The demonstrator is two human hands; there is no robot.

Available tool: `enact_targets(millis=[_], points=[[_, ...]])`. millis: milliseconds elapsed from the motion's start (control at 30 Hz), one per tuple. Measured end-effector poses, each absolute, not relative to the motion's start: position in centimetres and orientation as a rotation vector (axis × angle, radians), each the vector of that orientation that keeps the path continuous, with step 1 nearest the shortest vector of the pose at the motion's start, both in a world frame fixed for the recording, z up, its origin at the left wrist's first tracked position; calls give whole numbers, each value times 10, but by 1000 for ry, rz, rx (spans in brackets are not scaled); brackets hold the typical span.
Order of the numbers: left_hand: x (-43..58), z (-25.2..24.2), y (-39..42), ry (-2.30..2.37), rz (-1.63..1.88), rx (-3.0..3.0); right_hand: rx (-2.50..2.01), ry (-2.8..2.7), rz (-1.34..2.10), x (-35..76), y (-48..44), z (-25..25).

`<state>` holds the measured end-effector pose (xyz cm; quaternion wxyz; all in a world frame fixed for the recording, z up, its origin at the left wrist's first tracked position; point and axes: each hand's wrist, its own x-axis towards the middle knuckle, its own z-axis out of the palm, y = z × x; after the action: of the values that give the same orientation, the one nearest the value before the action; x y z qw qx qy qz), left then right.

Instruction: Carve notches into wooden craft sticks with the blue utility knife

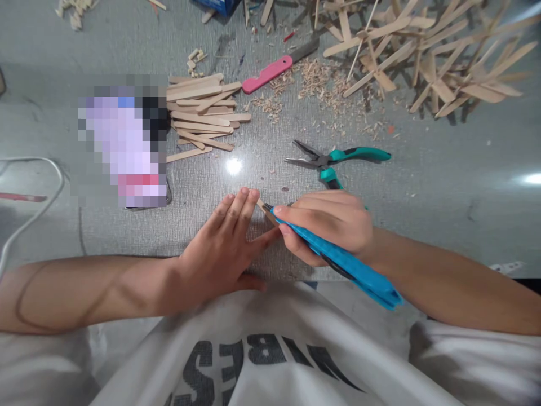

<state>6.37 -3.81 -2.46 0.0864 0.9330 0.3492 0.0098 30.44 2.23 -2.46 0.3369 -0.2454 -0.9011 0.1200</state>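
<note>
My left hand [226,239] lies palm down on the grey table, its fingers stretched and spread. Its fingertips touch a short wooden craft stick [261,202], which is partly hidden by the fingers. In my right hand [327,223], closed in a pen-like grip, is a blue-handled tool [344,259] with a narrow dark tip. That tip meets the stick just right of my left fingertips; the tool's exact kind is unclear. Just beyond my right hand lie green-and-black long-nose pliers [323,160], jaws apart, one handle partly hidden by the hand.
Loose craft sticks [207,113] lie beyond my left hand, beside a blurred-out purple object [122,141]. A pink-handled blade [268,73] rests near wood shavings [325,82]. Assembled stick pieces [435,62] crowd the far right. A white cable [54,186] curves at left.
</note>
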Motion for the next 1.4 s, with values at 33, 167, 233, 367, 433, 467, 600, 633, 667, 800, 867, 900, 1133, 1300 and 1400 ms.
enact_targets(millis=[33,167,233,367,433,467,600,633,667,800,867,900,1133,1300,1400], points=[[64,-24,-38,1037,27,2783,-638,-2353,316,304,22,-25],[65,-21,-37,1046,14,2790,-655,-2328,413,302,24,-23],[66,-21,-36,1036,8,2785,-656,-2316,450,300,25,-21],[65,-24,-36,1016,-7,2769,-673,-2290,523,297,28,-20],[64,-25,-37,1021,-18,2772,-694,-2284,542,297,28,-21],[64,-24,-37,1025,4,2790,-687,-2276,529,298,28,-22],[59,-8,-31,933,537,2965,-671,-2121,368,307,31,-25],[57,-2,-27,846,766,2928,-669,-2071,309,309,33,-25],[56,3,-23,724,939,2795,-654,-2035,259,311,34,-24],[56,14,-1,1032,909,2024,-438,-2082,238,313,34,-17],[58,9,9,1144,780,1748,-389,-2130,284,311,29,-12],[60,4,13,1138,742,1649,-384,-2140,303,311,27,-10],[64,-11,21,911,582,1447,-479,-2082,480,308,20,-12],[65,-13,19,899,643,1380,-766,-2007,522,309,14,-13],[65,-15,18,905,688,1390,-929,-1992,616,315,11,-15]])
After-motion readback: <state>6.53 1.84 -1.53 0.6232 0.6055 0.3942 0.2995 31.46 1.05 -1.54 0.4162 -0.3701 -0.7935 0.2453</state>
